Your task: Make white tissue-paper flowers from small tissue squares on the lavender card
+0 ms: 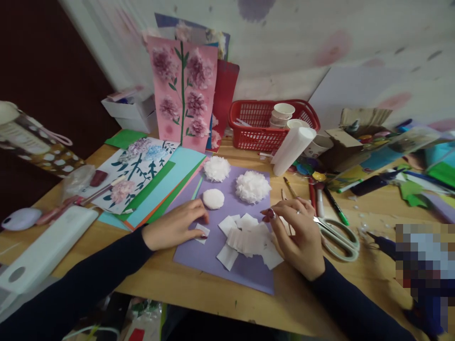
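Note:
A purple sheet (pixel 227 279) lies on the table with a loose pile of white paper squares (pixel 245 237) on it. My left hand (pixel 181 225) rests at the sheet's left side, fingers apart, its thumb on a single paper square (pixel 202 233). Over the right side of the pile hangs my right hand (pixel 300 234), fingers bent and the thumb and fingertips close together; whatever is between them is hidden. Two ruffled white paper flowers, one (pixel 217 169) at the back and a larger one (pixel 252 186) to the right, sit beyond the hands. A flat white disc (pixel 213 198) lies nearest my left fingers.
Scissors (pixel 339 239) lie right of my right hand, near several pens and a glue gun (pixel 382 244). Behind stand a red basket (pixel 249 137) with paper cups, a white roll (pixel 294 151) and a pink flower card (pixel 168 90). Coloured sheets (pixel 188 163) and a white power strip (pixel 53 246) lie left.

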`<state>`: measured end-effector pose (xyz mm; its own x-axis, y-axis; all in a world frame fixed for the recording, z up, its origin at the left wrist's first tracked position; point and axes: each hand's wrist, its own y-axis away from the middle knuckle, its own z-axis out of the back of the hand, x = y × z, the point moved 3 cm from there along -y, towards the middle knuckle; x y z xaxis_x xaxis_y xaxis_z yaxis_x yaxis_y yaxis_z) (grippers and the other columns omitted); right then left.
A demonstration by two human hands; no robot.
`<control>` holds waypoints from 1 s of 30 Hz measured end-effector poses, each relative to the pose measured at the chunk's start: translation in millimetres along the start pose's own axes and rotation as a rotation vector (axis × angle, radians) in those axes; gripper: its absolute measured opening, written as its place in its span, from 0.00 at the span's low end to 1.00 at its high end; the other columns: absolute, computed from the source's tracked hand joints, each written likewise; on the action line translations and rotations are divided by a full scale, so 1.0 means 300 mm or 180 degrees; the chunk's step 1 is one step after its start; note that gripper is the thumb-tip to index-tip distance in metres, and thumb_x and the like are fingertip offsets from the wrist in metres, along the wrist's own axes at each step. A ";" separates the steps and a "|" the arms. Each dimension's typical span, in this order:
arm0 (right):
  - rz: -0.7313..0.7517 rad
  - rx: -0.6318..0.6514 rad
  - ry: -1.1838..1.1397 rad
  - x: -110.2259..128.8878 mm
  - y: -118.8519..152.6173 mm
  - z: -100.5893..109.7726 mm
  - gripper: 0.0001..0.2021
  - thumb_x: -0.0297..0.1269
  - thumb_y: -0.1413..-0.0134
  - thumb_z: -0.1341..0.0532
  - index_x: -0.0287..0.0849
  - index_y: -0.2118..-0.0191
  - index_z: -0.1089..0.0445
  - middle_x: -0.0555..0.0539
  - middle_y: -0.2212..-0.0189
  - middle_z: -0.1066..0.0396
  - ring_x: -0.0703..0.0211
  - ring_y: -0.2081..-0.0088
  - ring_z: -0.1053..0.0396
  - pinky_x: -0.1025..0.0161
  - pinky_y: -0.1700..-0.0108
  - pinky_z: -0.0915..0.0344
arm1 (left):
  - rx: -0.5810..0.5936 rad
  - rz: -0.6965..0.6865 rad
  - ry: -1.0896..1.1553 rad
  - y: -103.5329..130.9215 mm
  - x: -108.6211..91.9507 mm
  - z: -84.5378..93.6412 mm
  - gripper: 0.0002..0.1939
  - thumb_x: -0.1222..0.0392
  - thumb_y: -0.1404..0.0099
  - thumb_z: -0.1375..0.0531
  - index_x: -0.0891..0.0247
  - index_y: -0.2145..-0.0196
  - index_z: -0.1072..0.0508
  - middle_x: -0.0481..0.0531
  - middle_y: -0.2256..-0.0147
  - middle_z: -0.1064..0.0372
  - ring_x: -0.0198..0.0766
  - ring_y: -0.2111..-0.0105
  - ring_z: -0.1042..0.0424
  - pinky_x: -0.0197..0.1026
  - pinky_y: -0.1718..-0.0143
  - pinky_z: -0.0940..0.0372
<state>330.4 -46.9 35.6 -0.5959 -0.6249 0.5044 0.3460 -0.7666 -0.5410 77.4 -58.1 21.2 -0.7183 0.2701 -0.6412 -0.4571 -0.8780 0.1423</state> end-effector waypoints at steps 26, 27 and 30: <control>-0.0977 0.0834 -0.1882 -0.012 0.029 -0.120 0.11 0.38 0.35 0.51 0.40 0.62 0.33 0.49 0.74 0.33 0.63 0.76 0.35 0.66 0.71 0.38 | -0.1083 -0.0130 0.2809 -0.205 -0.134 -0.135 0.10 0.63 0.41 0.39 0.62 0.63 0.36 0.47 0.69 0.37 0.33 0.67 0.33 0.37 0.62 0.36; -0.0945 0.0892 -0.1951 -0.012 0.029 -0.119 0.13 0.38 0.35 0.52 0.40 0.63 0.33 0.48 0.74 0.32 0.63 0.75 0.35 0.65 0.70 0.38 | -0.1049 -0.0135 0.2853 -0.203 -0.130 -0.137 0.11 0.64 0.41 0.38 0.62 0.62 0.36 0.46 0.70 0.37 0.32 0.68 0.34 0.36 0.62 0.36; -0.0945 0.1045 -0.2127 -0.015 0.026 -0.115 0.19 0.39 0.33 0.56 0.40 0.69 0.33 0.49 0.77 0.35 0.62 0.74 0.35 0.64 0.69 0.38 | -0.0848 -0.0103 0.2968 -0.201 -0.122 -0.141 0.12 0.65 0.43 0.36 0.62 0.63 0.35 0.45 0.71 0.38 0.31 0.69 0.35 0.35 0.64 0.38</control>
<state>310.8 -45.0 5.9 -0.1723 -0.2648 0.9488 0.4985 -0.8542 -0.1478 153.4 -31.6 4.2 0.0495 -0.0254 -0.9985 -0.2531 -0.9674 0.0120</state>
